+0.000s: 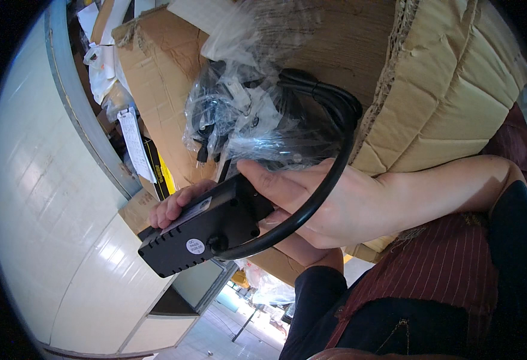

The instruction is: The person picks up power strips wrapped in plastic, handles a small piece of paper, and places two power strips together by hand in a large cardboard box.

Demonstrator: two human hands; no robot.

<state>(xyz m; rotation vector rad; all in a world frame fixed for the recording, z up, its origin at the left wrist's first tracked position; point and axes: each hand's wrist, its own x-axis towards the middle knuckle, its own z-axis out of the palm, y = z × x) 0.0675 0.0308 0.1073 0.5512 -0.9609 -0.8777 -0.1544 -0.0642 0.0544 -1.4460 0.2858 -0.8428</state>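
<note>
A black power adapter [200,225], with vent slots and a round white sticker, is held up in front of me in both hands. My left hand [173,207] is closed around its far side, with only the fingers showing over the edge. My right hand [341,207] grips the near end, its thumb laid along the top. From the adapter a thick black cable [299,219] arcs across my right hand to a tied coil [335,99]. Crumpled clear plastic bags [257,120] holding dark parts and cables lie just beyond my hands.
An open cardboard box [347,42] surrounds the bags, with one flap [431,90] folded out at the right and another [161,78] at the left. Further left stand a clipboard with papers [134,144] and a curved white panel [53,180]. A tiled floor [215,336] shows below.
</note>
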